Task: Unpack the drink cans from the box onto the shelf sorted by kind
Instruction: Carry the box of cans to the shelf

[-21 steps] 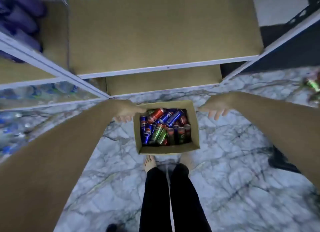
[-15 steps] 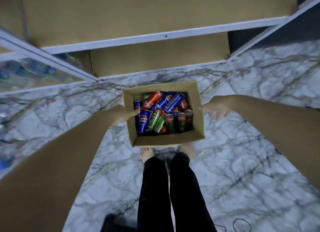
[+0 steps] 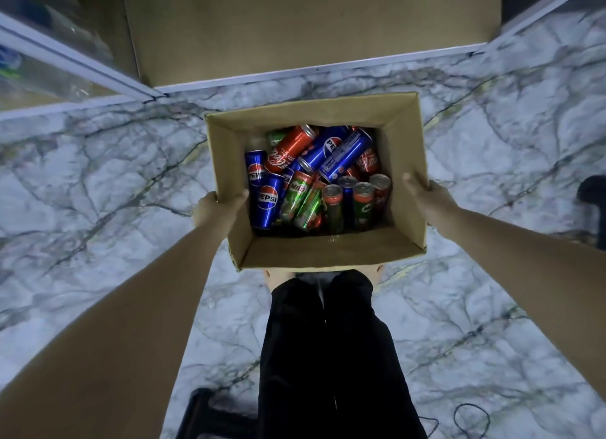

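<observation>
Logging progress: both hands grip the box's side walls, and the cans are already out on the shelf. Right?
Not quite. The head view shows the left hand and right hand gripping the box, but the cans are still inside it, not on the shelf.

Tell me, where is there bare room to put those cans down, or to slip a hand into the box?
The brown shelf board beyond the box shows bare, bordered by its white front edge. Marble floor lies bare on both sides of the box. Inside, cans crowd the far part; a bare strip runs along the near wall. The left hand and right hand grip the side walls.
</observation>
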